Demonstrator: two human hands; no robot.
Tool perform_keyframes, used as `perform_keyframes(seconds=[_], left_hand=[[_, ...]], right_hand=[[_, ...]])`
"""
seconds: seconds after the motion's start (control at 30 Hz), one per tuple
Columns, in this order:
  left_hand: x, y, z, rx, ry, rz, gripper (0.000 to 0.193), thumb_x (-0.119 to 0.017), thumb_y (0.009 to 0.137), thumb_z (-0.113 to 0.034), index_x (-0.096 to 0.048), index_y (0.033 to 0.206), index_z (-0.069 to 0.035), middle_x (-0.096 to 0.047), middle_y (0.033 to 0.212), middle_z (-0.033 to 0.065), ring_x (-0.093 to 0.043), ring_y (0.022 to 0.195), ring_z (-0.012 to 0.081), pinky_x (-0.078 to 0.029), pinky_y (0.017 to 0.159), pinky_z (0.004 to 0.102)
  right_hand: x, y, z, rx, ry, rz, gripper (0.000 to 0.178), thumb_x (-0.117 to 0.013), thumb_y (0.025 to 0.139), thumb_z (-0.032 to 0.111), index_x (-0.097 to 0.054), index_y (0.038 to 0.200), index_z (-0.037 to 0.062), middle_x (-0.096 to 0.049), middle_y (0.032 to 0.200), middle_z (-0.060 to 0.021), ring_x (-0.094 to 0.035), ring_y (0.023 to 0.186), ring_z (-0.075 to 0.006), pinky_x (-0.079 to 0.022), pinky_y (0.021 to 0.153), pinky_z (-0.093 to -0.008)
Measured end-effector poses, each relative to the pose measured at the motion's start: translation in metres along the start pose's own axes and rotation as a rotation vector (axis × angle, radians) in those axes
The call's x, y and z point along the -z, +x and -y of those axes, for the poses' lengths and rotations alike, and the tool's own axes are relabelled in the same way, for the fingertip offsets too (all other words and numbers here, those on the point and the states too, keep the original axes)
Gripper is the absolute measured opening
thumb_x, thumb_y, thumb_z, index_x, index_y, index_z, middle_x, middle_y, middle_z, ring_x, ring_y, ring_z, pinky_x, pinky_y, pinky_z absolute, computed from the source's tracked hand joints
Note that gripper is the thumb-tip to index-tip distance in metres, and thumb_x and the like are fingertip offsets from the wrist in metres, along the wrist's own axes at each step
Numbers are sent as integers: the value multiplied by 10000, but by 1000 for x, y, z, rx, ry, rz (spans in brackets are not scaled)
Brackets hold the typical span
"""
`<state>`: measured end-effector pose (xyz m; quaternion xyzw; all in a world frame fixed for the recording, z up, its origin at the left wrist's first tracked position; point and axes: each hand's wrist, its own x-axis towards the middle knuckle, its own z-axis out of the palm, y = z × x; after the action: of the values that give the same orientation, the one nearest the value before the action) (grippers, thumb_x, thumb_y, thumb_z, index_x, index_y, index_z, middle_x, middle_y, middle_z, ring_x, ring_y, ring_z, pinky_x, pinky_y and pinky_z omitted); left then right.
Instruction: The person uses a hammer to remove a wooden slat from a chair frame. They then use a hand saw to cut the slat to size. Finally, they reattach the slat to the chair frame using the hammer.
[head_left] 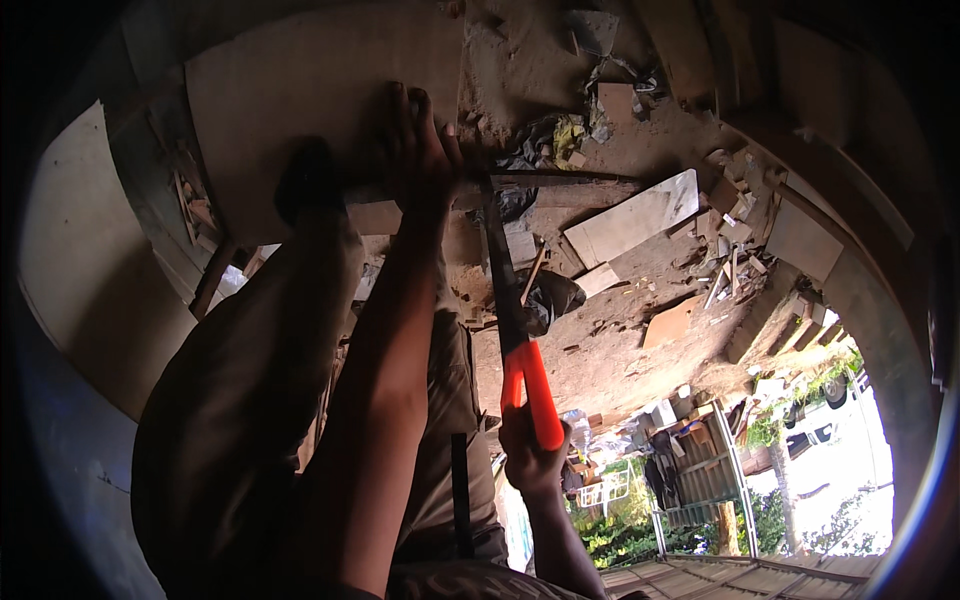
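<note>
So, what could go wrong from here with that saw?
The saw, held in the right hand, has its blade close beside the left hand, so a slip might cut the fingers. The left hand seems to rest on the board, which could shift. Scraps litter the ground, so a step could end in a stumble.

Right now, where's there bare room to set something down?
The big board looks bare left of your left hand and beyond your left foot. Mostly bare dirt shows between the saw's orange handle and the tan scrap. It's crowded with wood scraps right of the long pale board.
</note>
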<state>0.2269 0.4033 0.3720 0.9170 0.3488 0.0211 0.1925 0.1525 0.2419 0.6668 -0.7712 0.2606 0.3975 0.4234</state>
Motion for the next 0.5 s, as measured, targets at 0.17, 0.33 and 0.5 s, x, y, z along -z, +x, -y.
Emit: perform_keyframes(seconds=[0.17, 0.33, 0.5], left_hand=[[-14, 2, -8, -64, -3, -8, 558, -498, 904, -338, -433, 1393, -77, -305, 1525, 157, -269, 1412, 364, -177, 1144, 567], [7, -1, 17, -159, 169, 130, 552, -517, 899, -332, -436, 1382, -77, -324, 1506, 171, -254, 1411, 381, -166, 1147, 572], [-6, 7, 2, -42, -18, -47, 559, -542, 877, -336, -455, 1369, -84, -346, 1489, 172, -278, 1397, 385, -184, 1135, 576]], right_hand=[[-68, 181, 18, 406, -210, -56, 299, -639, 851, 164, -525, 648, -23, -501, 471, -92, -498, 458, -89, -375, 430, -339], [-40, 92, -11, 287, -43, 43, 298, -646, 879, 103, -508, 640, -10, -498, 545, -18, -424, 573, -42, -338, 461, -291], [10, -19, 14, 22, -161, 29, 212, -603, 811, 76, -553, 635, -30, -532, 539, -29, -523, 523, -83, -408, 507, -265]])
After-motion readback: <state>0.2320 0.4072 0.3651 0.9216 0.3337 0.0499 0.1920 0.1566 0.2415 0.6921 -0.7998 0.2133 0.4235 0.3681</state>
